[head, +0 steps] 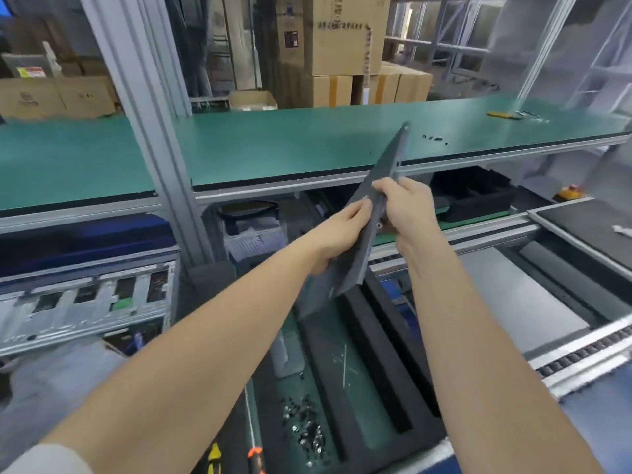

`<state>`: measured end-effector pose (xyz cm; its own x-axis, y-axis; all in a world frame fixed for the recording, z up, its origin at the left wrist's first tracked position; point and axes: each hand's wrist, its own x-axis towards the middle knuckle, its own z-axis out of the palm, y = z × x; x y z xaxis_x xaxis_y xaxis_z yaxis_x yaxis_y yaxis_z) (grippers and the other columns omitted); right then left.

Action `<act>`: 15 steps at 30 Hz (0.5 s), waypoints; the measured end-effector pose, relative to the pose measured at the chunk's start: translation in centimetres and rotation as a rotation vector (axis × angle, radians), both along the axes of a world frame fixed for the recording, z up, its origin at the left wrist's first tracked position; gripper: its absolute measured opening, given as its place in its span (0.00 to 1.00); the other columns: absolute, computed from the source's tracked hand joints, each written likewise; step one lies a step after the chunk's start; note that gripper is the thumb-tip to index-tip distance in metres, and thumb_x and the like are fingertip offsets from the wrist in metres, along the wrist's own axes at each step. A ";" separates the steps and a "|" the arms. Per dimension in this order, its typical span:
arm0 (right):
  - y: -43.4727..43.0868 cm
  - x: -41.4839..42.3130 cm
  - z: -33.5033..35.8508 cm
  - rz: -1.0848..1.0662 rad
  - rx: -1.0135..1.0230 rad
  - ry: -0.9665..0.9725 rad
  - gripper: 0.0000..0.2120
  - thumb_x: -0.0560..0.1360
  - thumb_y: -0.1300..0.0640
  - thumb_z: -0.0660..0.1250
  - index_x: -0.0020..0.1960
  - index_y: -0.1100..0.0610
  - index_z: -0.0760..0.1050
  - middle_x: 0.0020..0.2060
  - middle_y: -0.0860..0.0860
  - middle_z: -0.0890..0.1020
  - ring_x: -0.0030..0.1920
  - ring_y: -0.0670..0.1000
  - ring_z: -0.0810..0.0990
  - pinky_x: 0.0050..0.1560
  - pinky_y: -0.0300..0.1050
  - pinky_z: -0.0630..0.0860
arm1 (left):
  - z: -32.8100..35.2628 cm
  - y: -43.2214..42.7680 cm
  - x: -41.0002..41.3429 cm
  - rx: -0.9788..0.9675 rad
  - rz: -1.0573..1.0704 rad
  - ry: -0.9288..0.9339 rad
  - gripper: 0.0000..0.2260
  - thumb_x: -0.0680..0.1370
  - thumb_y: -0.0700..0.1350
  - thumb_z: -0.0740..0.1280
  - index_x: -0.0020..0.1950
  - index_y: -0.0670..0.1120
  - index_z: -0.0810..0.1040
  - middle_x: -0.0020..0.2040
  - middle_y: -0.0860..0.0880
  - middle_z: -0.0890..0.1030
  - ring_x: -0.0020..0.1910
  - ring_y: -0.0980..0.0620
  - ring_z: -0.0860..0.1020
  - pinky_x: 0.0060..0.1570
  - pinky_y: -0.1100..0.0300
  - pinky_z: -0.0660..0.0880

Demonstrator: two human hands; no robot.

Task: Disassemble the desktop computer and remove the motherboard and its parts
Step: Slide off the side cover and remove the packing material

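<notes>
Up over the black foam tray (pixel 390 343), tilted: a dark grey panel (pixel 384 165), probably a case side cover, too blurred to be sure. Left hand (pixel 338 234) wrapped round its lower part, right hand (pixel 407 206) curled over its edge higher up. Left of the tray, the opened metal chassis (pixel 85 302); in the tray's near corner, loose screws (pixel 304 425).

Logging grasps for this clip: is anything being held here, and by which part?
Both hands hold a dark grey flat panel, tilted edge-on. The left hand grips its lower half; the right hand grips its long edge near the middle.
</notes>
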<state>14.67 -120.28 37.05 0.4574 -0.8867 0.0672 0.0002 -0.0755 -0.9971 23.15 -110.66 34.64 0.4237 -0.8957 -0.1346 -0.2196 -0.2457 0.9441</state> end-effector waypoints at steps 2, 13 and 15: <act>-4.1 1.2 0.1 0.061 -0.101 0.125 0.12 0.75 0.55 0.70 0.43 0.65 0.80 0.34 0.57 0.82 0.34 0.52 0.78 0.36 0.47 0.75 | -1.1 -2.8 0.1 -0.024 0.029 0.120 0.28 0.82 0.69 0.54 0.81 0.65 0.57 0.82 0.58 0.62 0.79 0.50 0.63 0.77 0.46 0.62; -13.2 6.8 -1.4 0.319 -0.534 0.603 0.21 0.80 0.46 0.66 0.32 0.55 0.72 0.29 0.52 0.77 0.34 0.53 0.75 0.35 0.47 0.69 | -6.6 -10.8 0.1 -0.157 0.271 0.484 0.32 0.76 0.74 0.59 0.78 0.75 0.51 0.83 0.59 0.59 0.81 0.45 0.60 0.71 0.33 0.68; -13.7 7.2 -2.3 0.317 -0.505 0.621 0.23 0.80 0.46 0.66 0.30 0.53 0.66 0.24 0.48 0.71 0.30 0.51 0.70 0.32 0.45 0.65 | -7.4 -11.4 0.2 -0.161 0.308 0.488 0.32 0.77 0.73 0.58 0.78 0.74 0.51 0.83 0.58 0.58 0.82 0.46 0.59 0.73 0.33 0.66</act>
